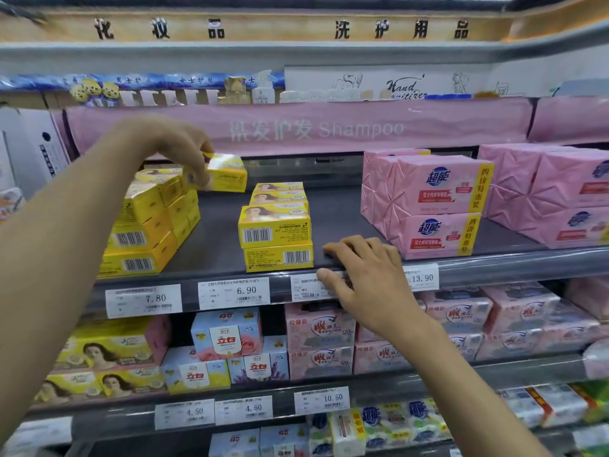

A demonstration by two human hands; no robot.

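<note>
Left hand [178, 143] fingers pinch yellow box [224, 174] above shelf [329, 212]. Keep box level, lower squarely, likely onto middle stack [276, 232], edges aligned. Right hand [365, 272] rests on shelf edge, fingers relaxed.

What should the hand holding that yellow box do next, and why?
Probably lower the small yellow cardboard box, pinched in the left hand, onto the shorter middle stack of yellow boxes: it hangs above the dark shelf, beside the taller left stack.

Grey store shelving [494, 258], pink Shampoo banner [296, 128], white price tags [234, 293], signboard [280, 28] overhead
</note>
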